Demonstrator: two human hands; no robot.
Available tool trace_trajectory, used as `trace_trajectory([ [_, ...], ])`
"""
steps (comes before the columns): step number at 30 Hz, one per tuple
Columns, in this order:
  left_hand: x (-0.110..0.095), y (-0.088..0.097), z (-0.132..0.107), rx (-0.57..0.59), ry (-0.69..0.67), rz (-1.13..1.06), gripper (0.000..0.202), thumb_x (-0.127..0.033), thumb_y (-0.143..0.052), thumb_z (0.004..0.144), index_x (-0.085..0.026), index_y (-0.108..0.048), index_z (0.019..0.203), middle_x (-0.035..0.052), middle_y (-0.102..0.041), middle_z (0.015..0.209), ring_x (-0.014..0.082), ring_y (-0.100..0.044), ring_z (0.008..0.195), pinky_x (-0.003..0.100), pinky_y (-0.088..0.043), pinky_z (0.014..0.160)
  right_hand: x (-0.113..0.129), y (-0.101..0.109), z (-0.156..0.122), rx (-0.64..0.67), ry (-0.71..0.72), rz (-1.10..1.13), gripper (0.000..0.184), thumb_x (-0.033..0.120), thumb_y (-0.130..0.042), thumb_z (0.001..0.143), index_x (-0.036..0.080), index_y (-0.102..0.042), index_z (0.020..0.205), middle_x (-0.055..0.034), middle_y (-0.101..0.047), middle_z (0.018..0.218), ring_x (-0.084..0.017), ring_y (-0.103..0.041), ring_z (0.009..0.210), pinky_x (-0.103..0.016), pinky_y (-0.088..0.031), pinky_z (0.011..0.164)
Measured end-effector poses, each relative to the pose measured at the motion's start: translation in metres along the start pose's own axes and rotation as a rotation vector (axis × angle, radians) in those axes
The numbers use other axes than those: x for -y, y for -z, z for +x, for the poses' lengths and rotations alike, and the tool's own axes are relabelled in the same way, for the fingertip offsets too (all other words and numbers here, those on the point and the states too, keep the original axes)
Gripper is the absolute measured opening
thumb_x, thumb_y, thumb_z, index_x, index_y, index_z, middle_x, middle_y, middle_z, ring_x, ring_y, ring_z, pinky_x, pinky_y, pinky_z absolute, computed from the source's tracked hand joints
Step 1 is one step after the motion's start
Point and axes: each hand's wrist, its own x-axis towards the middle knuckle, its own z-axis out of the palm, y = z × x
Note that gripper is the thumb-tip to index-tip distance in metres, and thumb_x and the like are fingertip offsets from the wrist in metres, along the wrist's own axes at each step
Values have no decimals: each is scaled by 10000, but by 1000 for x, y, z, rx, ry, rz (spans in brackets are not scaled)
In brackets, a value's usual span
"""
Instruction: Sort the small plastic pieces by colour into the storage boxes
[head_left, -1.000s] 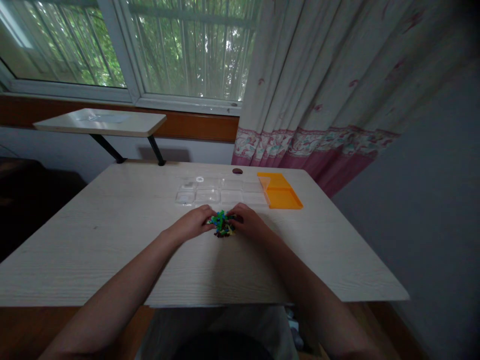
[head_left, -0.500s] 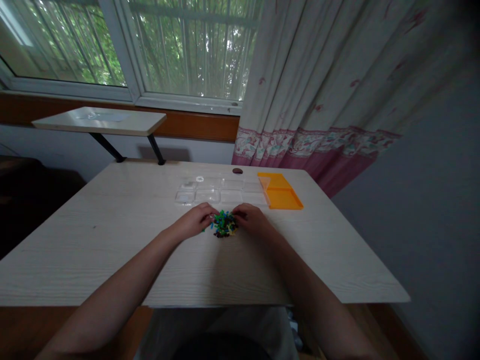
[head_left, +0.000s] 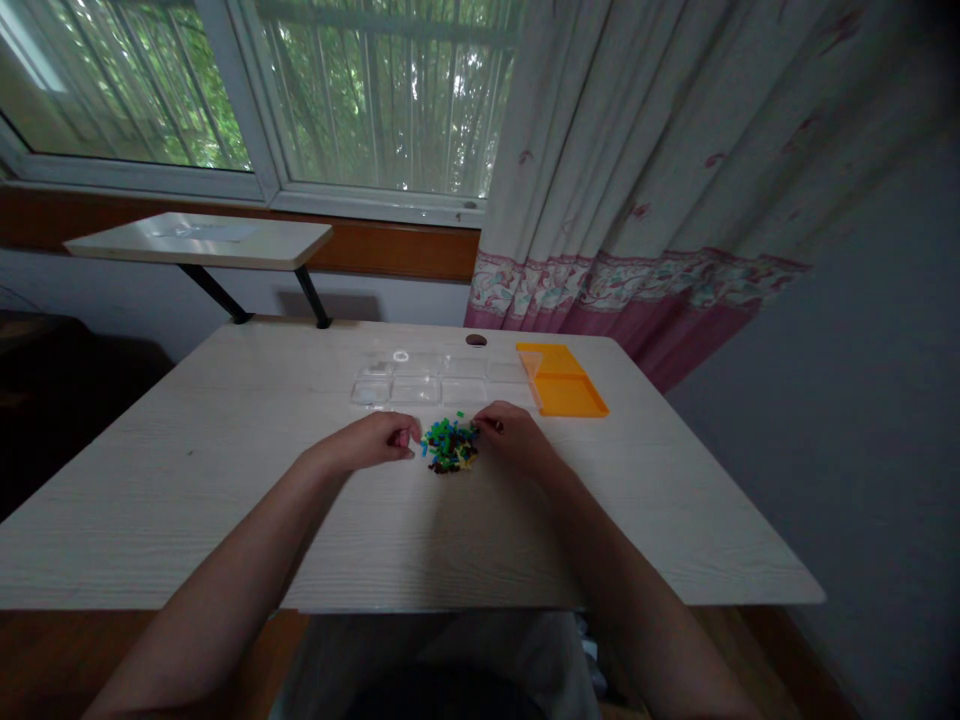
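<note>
A small heap of loose plastic pieces (head_left: 450, 446), green, blue, dark brown and yellow, lies on the table between my hands. They look like tiny building bricks, too small to make out singly. Just left of the heap is my left hand (head_left: 379, 438), its fingers curled, with a gap between thumb and fingertips and nothing visible in it. My right hand (head_left: 514, 437) is at the heap's right edge, thumb and fingers bent together; anything between the fingertips is hidden. Beyond the hands lies a clear compartment box (head_left: 465, 390).
An orange two-section tray (head_left: 566, 390) lies at the right end of the clear box, partly overlapped by it. A dark oval spot (head_left: 476, 340) shows near the table's back edge. A raised shelf (head_left: 247, 240) stands at the back left of the pale wooden table (head_left: 225, 480).
My left hand has drawn back left, away from the heap. My right hand has shifted slightly right. Some pieces have spread, with a green one now at the heap's far side.
</note>
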Motion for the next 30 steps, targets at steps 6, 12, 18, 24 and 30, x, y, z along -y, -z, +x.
trace_trajectory([
  [6, -4, -4, 4, -33, -28, 58, 221, -368, -603, 836, -164, -634, 915, -19, -536, 704, 104, -473, 621, 203, -358, 579, -2, -1, -1, -25, -7, -19, 133, 164, -580, 891, 168, -693, 823, -35, -639, 812, -142, -553, 746, -258, -420, 707],
  [12, -8, -3, 2, -40, -50, 41, 296, -448, -616, 839, -162, -630, 913, -15, -525, 709, 109, -473, 634, 206, -369, 588, 0, -1, -1, -22, -14, -44, 122, 145, -588, 877, 168, -691, 816, -27, -607, 783, -138, -533, 723, -257, -405, 693],
  [18, -18, -11, 3, -115, -24, 277, 291, -476, -644, 819, -199, -615, 903, -17, -564, 749, 120, -502, 651, 216, -338, 591, -3, -3, -1, -17, -21, -71, 121, 129, -594, 869, 179, -698, 834, -29, -616, 819, -139, -535, 739, -259, -410, 715],
  [24, -24, -15, 4, -142, -13, 397, 208, -418, -585, 863, -215, -595, 908, -9, -603, 791, 133, -531, 673, 230, -321, 594, -1, -3, -2, -5, -46, -109, 128, 148, -586, 889, 175, -705, 849, -34, -626, 830, -144, -546, 758, -262, -408, 723],
  [30, -23, -13, 4, -136, -18, 389, 176, -369, -532, 888, -209, -599, 919, -2, -602, 787, 135, -534, 673, 231, -339, 604, -3, -1, 0, 14, 14, -59, 126, 151, -607, 881, 187, -724, 911, -31, -627, 817, -143, -543, 740, -270, -416, 743],
])
